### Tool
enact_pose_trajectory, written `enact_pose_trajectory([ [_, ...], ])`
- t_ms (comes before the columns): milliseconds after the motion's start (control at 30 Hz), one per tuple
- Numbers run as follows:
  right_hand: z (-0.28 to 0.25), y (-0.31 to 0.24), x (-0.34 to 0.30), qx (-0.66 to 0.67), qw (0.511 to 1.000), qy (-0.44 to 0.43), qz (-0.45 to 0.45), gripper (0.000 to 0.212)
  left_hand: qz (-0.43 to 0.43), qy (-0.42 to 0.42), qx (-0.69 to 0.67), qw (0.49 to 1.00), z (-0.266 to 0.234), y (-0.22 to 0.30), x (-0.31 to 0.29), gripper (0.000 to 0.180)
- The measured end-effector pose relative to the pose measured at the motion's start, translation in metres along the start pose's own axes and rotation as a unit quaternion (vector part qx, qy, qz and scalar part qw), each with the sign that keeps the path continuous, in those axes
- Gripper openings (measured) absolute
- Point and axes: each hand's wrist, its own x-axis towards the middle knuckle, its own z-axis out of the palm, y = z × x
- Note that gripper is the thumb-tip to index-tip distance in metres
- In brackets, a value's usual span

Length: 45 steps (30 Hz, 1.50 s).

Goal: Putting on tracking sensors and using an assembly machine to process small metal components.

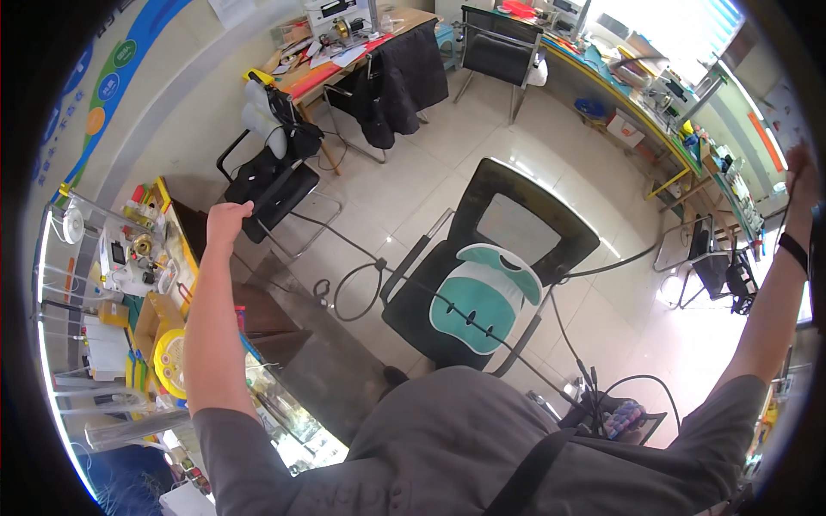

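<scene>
Here's your L hand [229, 225], out at the end of a straight arm, fingers curled in, 1 fingertip poking right. It's right by the black chair [294, 191] on your L; can't tell if it's touching it or has hold of anything. That chair's got a grey cushion [265, 125] up against its back, dark stuff on the seat.

Over to your R hand [804, 176]: raised way out at the R rim, dim & blurred, so can't tell how far open or what's in it. Black wristband [793, 252] just below. Nearest stuff looks like the orange strip [764, 142] on the wall, w/ the R workbench [662, 155] running alongside, piled w/ tools & bits.

Dead ahead, btwn your arms: a black office chair [486, 185] w/ a teal-and-white seat pad [460, 314] on it. Black cable [404, 281] runs diag. across chair & pad, down to a cable bundle near your R side.

L of your forearm: a cardboard box [155, 322] & a yellow round thing [170, 361], approx. side by side.
</scene>
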Motion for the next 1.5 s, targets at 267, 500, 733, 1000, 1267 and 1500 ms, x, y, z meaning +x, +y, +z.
enact_pose_trajectory([
  [267, 0.124, 0.058, -0.137, -0.5, 0.816, -0.282, -0.068, 0.034, 0.063, -0.103, -0.291, 0.949, -0.037, 0.082, -0.053, 0.026],
  [500, 0.184, 0.157, -0.288, -0.503, 0.7, -0.506, 0.014, 0.048, 0.174, -0.049, -0.436, 0.881, -0.103, 0.122, -0.094, 0.022],
  [733, 0.225, 0.218, -0.453, -0.143, 0.642, -0.705, 0.264, 0.065, 0.215, -0.02, -0.509, 0.833, -0.116, 0.17, -0.116, 0.028],
  [1000, 0.196, 0.145, -0.328, -0.048, 0.864, -0.45, 0.22, 0.027, 0.153, 0.06, -0.451, 0.878, -0.129, 0.092, -0.084, 0.023],
  [1267, 0.181, 0.087, -0.3, -0.001, 0.883, -0.372, 0.286, 0.029, 0.136, -0.03, -0.441, 0.887, -0.108, 0.069, -0.083, 0.021],
  [1500, 0.216, 0.075, -0.328, 0.004, 0.817, -0.49, 0.305, 0.028, 0.197, -0.254, -0.375, 0.87, -0.111, 0.109, -0.128, 0.015],
])
